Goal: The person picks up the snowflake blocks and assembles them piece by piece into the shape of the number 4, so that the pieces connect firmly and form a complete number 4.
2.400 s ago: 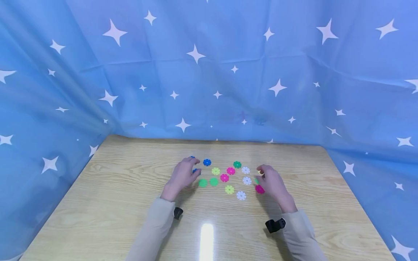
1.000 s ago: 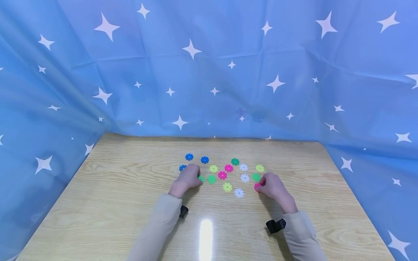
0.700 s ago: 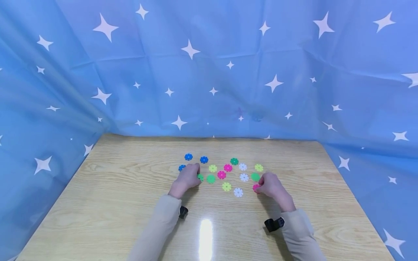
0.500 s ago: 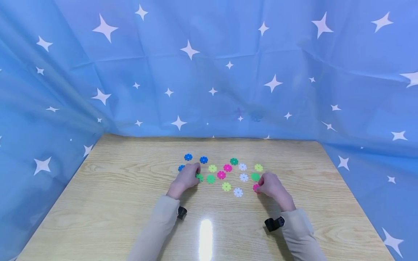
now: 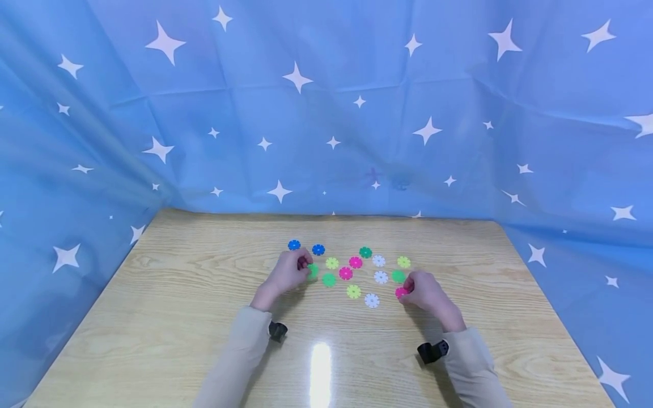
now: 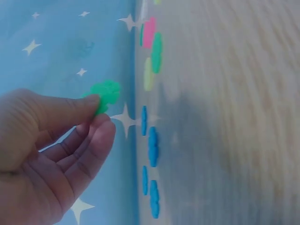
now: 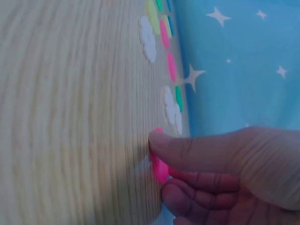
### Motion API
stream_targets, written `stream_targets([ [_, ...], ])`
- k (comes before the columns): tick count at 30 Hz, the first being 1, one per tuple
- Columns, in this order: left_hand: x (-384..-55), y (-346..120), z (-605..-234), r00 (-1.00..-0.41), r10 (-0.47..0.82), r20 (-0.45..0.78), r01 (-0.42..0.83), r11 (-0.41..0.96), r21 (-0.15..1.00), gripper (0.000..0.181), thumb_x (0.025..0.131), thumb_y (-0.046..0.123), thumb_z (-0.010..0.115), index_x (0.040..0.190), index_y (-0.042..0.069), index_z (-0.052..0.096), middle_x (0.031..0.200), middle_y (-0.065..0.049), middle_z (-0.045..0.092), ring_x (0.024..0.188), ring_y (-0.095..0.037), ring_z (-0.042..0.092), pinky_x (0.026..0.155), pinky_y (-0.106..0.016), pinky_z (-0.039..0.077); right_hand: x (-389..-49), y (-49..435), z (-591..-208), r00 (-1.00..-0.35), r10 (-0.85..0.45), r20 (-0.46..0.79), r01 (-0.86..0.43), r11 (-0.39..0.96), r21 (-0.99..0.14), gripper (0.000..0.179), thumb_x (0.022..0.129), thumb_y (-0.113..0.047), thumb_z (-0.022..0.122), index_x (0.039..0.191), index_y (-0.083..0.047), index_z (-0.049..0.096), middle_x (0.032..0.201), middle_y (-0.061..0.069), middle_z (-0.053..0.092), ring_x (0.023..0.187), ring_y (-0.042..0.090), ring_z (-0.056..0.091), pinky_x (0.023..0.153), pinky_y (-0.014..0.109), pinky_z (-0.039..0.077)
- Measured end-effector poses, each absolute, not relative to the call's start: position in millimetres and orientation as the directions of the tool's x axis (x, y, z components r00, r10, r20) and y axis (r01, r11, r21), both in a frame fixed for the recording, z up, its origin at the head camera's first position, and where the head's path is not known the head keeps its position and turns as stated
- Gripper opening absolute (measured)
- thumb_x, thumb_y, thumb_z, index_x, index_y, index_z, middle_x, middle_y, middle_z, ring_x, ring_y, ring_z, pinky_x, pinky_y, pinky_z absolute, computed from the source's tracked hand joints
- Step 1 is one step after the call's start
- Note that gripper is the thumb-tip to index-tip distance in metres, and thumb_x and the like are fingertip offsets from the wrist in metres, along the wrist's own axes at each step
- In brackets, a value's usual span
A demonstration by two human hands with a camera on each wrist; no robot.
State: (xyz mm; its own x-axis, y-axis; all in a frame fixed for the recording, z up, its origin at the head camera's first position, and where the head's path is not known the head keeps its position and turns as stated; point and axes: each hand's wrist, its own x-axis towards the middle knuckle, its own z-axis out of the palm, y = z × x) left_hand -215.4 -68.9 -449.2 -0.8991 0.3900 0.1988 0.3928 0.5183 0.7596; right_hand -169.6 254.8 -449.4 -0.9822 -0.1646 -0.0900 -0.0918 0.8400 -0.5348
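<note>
Left hand [image 6: 47,174], disc [image 6: 109,91] apparently between fingertips [image 6: 104,133]

"The green disc [image 6: 107,91]?"
"Scallop-edged, pinched in the left hand [image 5: 288,271], tilted, raised off the table [image 5: 153,311]."
"And the bright pink disc [image 7: 161,171]?"
"Pinched by the right hand [image 5: 427,292], low at the table; whether it touches, I can't tell."
</note>
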Motion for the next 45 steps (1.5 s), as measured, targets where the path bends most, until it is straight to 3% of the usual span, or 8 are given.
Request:
stream_targets([
  [9,-214,-72,-444,-0.912,0.317,0.259,0.388,0.468,0.794,0.013,0.078,-0.008,0.068,0.083,0.001,0.061,0.076,-0.005,0.059,0.069,-0.015,0.056,0.062,-0.024,0.051,-171,266,-459,-0.978,-0.204,-0.052,-0.138,0.809,-0.571,0.02,0.07,-0.004,0.077,0.08,-0.002,0.06,0.077,0.004,0.058,0.07,0.015,0.052,0.061,0.027,0.048],
  [19,-214,-74,-445,-0.915,0.29,0.28,0.378,0.376,0.846,0.014,0.076,-0.01,0.069,0.084,-0.001,0.062,0.075,-0.007,0.06,0.069,-0.016,0.056,0.06,-0.023,0.051,-169,277,-474,-0.973,-0.221,0.059,-0.201,0.703,-0.682,0.025,0.072,0.003,0.076,0.087,-0.003,0.058,0.077,0.004,0.058,0.07,0.014,0.053,0.059,0.021,0.048],
  [25,-214,-74,-446,-0.932,0.274,0.236,0.317,0.306,0.898,0.012,0.079,-0.009,0.066,0.087,-0.002,0.061,0.076,-0.007,0.059,0.068,-0.015,0.055,0.058,-0.021,0.05,-165,280,-478,-0.975,-0.195,0.109,-0.214,0.68,-0.701,0.023,0.076,0.006,0.072,0.092,-0.005,0.06,0.077,0.004,0.059,0.069,0.012,0.055,0.056,0.021,0.05],
  [29,-213,-73,-445,-0.947,0.261,0.185,0.25,0.242,0.938,0.011,0.081,-0.008,0.065,0.09,-0.003,0.061,0.078,-0.008,0.058,0.068,-0.015,0.056,0.06,-0.027,0.055,-162,279,-477,-0.984,-0.145,0.101,-0.171,0.642,-0.747,0.016,0.081,0.003,0.069,0.093,-0.004,0.062,0.078,0.005,0.06,0.067,0.012,0.054,0.05,0.022,0.05],
  [31,-213,-72,-444,-0.951,0.258,0.168,0.225,0.208,0.952,0.011,0.082,-0.009,0.064,0.091,-0.004,0.06,0.079,-0.009,0.058,0.07,-0.016,0.057,0.062,-0.032,0.058,-160,278,-475,-0.989,-0.12,0.087,-0.142,0.598,-0.789,0.012,0.084,0.002,0.067,0.094,-0.002,0.062,0.081,0.008,0.062,0.067,0.012,0.056,0.05,0.023,0.051],
  [37,-212,-68,-442,-0.943,0.292,0.158,0.203,0.132,0.97,0.013,0.084,-0.009,0.062,0.096,-0.008,0.058,0.085,-0.016,0.057,0.076,-0.025,0.06,0.068,-0.034,0.06,-157,268,-462,-0.997,-0.045,0.062,-0.076,0.472,-0.878,0.017,0.086,-0.003,0.066,0.101,0.003,0.062,0.09,0.014,0.066,0.075,0.01,0.062,0.067,0.023,0.057],
  [45,-202,-60,-429,-0.923,0.355,0.148,0.18,0.06,0.982,0.014,0.086,-0.011,0.057,0.1,-0.014,0.056,0.087,-0.023,0.057,0.08,-0.037,0.061,0.073,-0.041,0.059,-151,244,-440,-0.996,-0.05,0.075,-0.084,0.224,-0.971,0.021,0.087,0.004,0.062,0.104,0.016,0.057,0.086,0.018,0.066,0.073,0.013,0.068,0.072,0.038,0.059],
])
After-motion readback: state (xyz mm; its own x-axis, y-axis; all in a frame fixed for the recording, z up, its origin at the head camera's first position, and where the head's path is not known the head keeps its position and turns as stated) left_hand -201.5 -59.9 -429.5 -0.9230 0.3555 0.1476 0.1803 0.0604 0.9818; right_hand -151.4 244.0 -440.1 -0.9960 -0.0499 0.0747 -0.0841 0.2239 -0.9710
